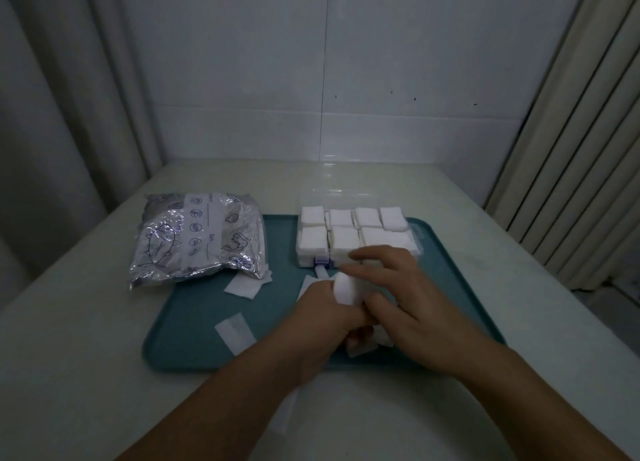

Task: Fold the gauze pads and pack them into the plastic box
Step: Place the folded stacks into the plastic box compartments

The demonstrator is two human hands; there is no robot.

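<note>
In the lower middle of the frame both hands met over a teal tray (194,322) on the pale worktop (69,339). The left hand (322,317) was curled round a folded gauze pad (348,289), whose rounded white end stuck up past its fingers toward the upper right. The right hand (412,308) lay over it from the right, fingers mostly straight and reaching leftward across the pad's top; whether it pinched the gauze or only pressed it could not be told. More gauze showed below the hands, partly hidden.

The plastic box (356,234) sat just above the hands in the frame, its lid open behind it and its compartments already showing white folded pads. The held pad's long axis pointed roughly at the box's near edge, so the coming move was probably a short carry up-frame, with the left hand carrying the pad and the right hand's fingertips nearer the box.

Loose pads lay left of the hands, one (247,284) beside a silver printed bag (197,239) and another (235,332) near the tray's lower left.
</note>
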